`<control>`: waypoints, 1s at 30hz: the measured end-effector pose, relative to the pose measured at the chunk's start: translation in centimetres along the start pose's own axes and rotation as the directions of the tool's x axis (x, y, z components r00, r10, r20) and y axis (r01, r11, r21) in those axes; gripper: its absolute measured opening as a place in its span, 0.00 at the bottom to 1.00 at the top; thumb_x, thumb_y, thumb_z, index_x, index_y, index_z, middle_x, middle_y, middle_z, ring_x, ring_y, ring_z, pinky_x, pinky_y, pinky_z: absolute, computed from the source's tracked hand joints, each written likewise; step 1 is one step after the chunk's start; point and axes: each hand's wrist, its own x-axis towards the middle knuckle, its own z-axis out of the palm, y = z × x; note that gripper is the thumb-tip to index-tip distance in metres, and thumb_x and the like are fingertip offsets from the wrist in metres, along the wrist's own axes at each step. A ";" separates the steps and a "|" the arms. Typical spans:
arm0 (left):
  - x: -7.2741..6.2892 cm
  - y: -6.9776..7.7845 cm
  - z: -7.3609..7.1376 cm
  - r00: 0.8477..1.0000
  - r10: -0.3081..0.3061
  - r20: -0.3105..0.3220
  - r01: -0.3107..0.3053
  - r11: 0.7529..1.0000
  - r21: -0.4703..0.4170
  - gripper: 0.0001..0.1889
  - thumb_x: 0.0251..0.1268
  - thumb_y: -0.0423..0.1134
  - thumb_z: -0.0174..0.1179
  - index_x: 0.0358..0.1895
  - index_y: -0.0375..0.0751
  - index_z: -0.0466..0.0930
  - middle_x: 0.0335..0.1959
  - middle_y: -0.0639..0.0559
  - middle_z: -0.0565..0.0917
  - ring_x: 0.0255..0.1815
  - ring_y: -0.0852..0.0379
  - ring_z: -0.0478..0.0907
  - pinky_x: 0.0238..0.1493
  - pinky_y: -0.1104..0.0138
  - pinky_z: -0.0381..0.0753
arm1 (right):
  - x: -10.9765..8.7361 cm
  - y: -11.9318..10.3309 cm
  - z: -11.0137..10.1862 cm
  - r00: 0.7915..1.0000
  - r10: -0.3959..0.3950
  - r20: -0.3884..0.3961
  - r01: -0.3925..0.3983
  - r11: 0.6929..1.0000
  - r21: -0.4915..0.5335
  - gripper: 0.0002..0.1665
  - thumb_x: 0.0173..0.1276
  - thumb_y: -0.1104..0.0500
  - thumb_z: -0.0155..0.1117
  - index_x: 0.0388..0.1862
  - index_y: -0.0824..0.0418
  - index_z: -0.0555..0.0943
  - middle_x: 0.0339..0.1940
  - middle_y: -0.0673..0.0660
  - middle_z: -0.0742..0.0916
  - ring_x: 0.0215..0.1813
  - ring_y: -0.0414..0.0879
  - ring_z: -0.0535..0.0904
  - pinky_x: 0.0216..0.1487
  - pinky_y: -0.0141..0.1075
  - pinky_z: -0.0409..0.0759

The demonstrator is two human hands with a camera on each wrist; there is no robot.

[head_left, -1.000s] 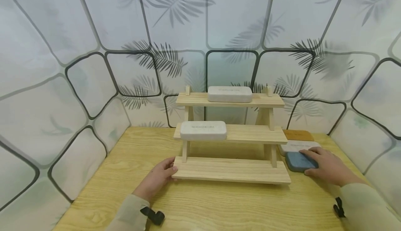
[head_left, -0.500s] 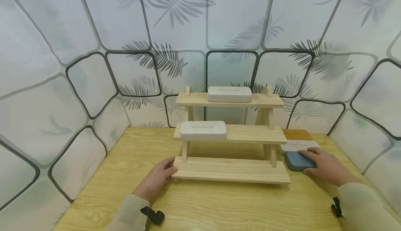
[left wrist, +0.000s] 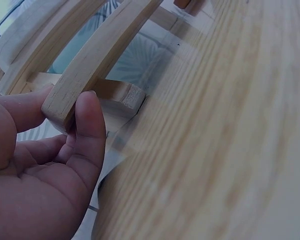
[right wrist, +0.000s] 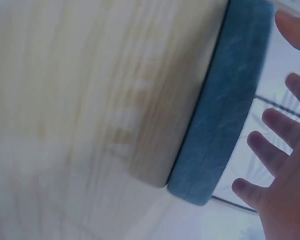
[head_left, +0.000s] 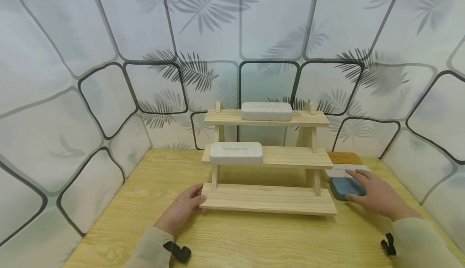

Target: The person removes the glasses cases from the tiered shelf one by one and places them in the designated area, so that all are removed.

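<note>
A pale wooden three-tier display stand (head_left: 269,197) stands on the table. My left hand (head_left: 183,205) pinches the left end of its bottom shelf (left wrist: 85,75), thumb and fingers on opposite faces. To the right of the stand lies a rounded blue case (head_left: 343,188), flat on the table. My right hand (head_left: 379,195) hovers over that case's right side with fingers spread. In the right wrist view the fingers (right wrist: 277,125) are apart from the blue case (right wrist: 220,105), and the thumb and fingers hold nothing.
One white case (head_left: 267,111) sits on the top shelf, another white case (head_left: 236,153) on the left of the middle shelf. Behind the blue case lie a third white case (head_left: 336,172) and an orange case (head_left: 343,158). Patterned fabric walls (head_left: 269,82) enclose the table.
The blue case shifted slightly left under my right hand, whose fingers then lifted and spread off it. My left hand has stayed on the shelf end.
</note>
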 end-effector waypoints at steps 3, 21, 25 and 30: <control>0.0 0.0 0.0 1.000 -0.002 0.005 0.002 1.000 -0.003 0.32 0.80 0.40 0.53 0.77 0.27 0.54 0.62 0.35 0.72 0.54 0.49 0.76 0.51 0.60 0.80 | -0.1 -0.7 -0.3 0.999 0.005 -0.037 -0.003 0.999 0.034 0.57 0.63 0.30 0.69 0.80 0.60 0.61 0.71 0.77 0.67 0.61 0.81 0.68 0.51 0.74 0.69; 0.0 0.2 0.1 0.999 -0.029 -0.031 0.029 1.000 0.004 0.32 0.80 0.40 0.53 0.78 0.28 0.54 0.64 0.35 0.71 0.55 0.48 0.77 0.52 0.58 0.81 | -0.1 -5.9 -4.4 0.977 -0.032 -0.210 0.050 0.996 0.079 0.50 0.69 0.42 0.69 0.81 0.58 0.60 0.74 0.74 0.65 0.66 0.78 0.63 0.53 0.74 0.65; 0.1 0.1 0.1 0.999 -0.019 -0.031 0.019 0.999 0.025 0.31 0.80 0.40 0.52 0.77 0.29 0.54 0.64 0.36 0.72 0.56 0.48 0.77 0.52 0.58 0.81 | 0.1 -7.4 -5.2 0.971 -0.067 -0.228 0.087 0.993 0.076 0.48 0.68 0.42 0.70 0.80 0.57 0.62 0.73 0.73 0.67 0.66 0.77 0.63 0.54 0.73 0.64; 0.1 0.1 0.0 1.000 -0.002 -0.020 0.003 0.999 0.037 0.31 0.81 0.40 0.52 0.78 0.28 0.54 0.63 0.36 0.73 0.56 0.48 0.78 0.51 0.58 0.81 | 0.5 -9.0 -5.8 0.965 -0.102 -0.240 0.123 0.990 0.074 0.46 0.67 0.43 0.72 0.79 0.55 0.66 0.73 0.72 0.67 0.67 0.76 0.63 0.55 0.73 0.64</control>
